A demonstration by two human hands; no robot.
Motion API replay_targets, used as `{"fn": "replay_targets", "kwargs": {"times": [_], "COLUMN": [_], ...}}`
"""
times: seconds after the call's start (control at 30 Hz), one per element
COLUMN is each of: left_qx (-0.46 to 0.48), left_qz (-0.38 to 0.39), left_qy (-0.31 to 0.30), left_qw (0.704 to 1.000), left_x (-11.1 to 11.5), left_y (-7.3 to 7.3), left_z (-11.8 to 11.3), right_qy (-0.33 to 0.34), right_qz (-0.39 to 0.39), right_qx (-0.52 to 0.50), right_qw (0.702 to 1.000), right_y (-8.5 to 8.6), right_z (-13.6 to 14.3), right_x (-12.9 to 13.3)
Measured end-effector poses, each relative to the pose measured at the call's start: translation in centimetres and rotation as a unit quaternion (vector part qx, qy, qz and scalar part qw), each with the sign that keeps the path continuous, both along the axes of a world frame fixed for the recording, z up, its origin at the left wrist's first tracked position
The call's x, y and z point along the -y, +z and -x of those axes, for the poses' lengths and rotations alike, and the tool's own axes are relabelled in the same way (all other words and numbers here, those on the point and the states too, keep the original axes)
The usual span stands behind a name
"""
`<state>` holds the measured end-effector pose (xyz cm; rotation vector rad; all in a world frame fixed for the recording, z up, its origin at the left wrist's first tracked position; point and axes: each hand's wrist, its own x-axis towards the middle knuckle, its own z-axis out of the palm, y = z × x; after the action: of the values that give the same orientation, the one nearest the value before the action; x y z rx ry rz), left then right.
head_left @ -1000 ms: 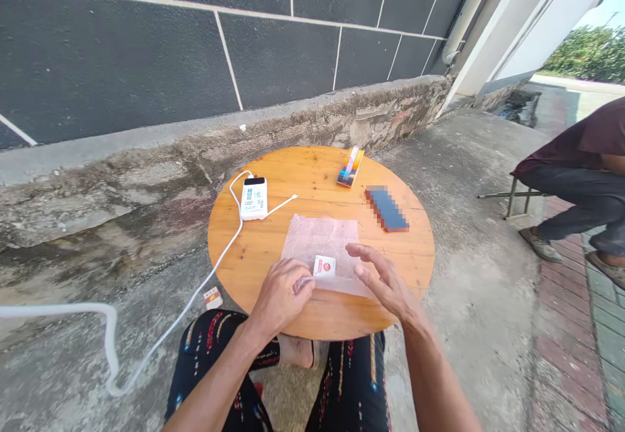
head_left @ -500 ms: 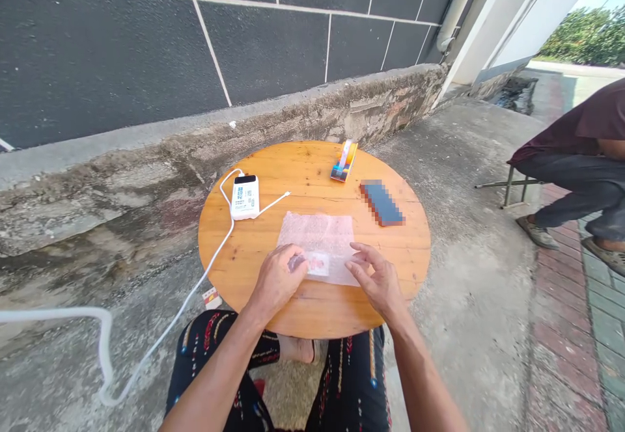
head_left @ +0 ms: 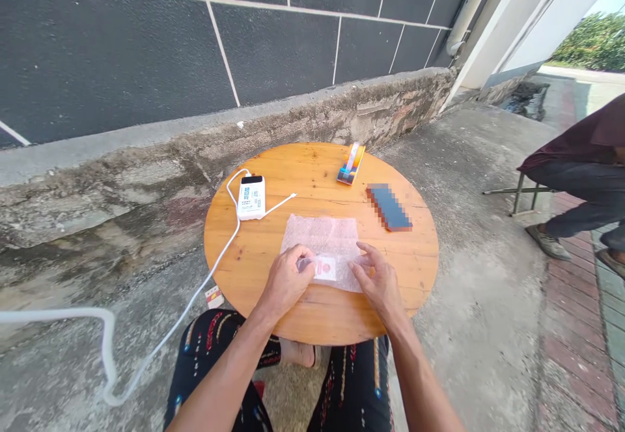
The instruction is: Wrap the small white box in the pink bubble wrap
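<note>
A pinkish sheet of bubble wrap (head_left: 322, 233) lies flat on the round wooden table (head_left: 307, 318). On its near part rests a small white packet (head_left: 325, 267) with a red mark, seemingly under or inside clear plastic. My left hand (head_left: 289, 278) is closed in a pinch on the wrap's left edge, beside the packet. My right hand (head_left: 378, 279) is at the wrap's right edge, thumb and fingers apart, thumb tip touching the wrap.
A white power bank (head_left: 252, 199) with a white cable is at the table's left. A tape dispenser (head_left: 350, 165) stands at the back, and a blurred dark phone (head_left: 389, 207) lies at the right. A person (head_left: 581, 165) sits on a stool at far right.
The whole view has shifted slightly, moving the table a little to the right in the picture. Both hands stay at the wrap's edges; the packet's red mark shows more clearly.
</note>
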<state>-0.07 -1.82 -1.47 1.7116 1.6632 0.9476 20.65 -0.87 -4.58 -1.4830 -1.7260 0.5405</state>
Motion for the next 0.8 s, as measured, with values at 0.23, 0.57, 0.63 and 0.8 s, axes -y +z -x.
{"fn": "replay_targets", "kwargs": {"times": [0.23,0.57,0.63,0.8], "left_qx": [-0.008,-0.004,-0.003,-0.003], "left_qz": [-0.002,0.002,-0.003,-0.011], "left_qy": [0.027,0.038,0.036,0.027], "left_qw": [1.0,0.999,0.999,1.0], "left_x": [-0.1,-0.2,-0.1,-0.1], "left_y": [-0.3,-0.2,-0.3,-0.5], "left_z": [-0.3,-0.5,-0.5,-0.4], "right_qy": [-0.012,0.073,0.143,0.162], "right_qz": [0.012,-0.209,-0.184,-0.177], "right_qx": [0.018,0.098,0.123,0.194], "right_qw": [1.0,0.97,0.965,0.951], "right_y": [-0.6,3.1,2.9,1.5], "right_z": [0.0,2.4,3.5,4.7], "right_x": [-0.3,5.0,4.9,3.0]}}
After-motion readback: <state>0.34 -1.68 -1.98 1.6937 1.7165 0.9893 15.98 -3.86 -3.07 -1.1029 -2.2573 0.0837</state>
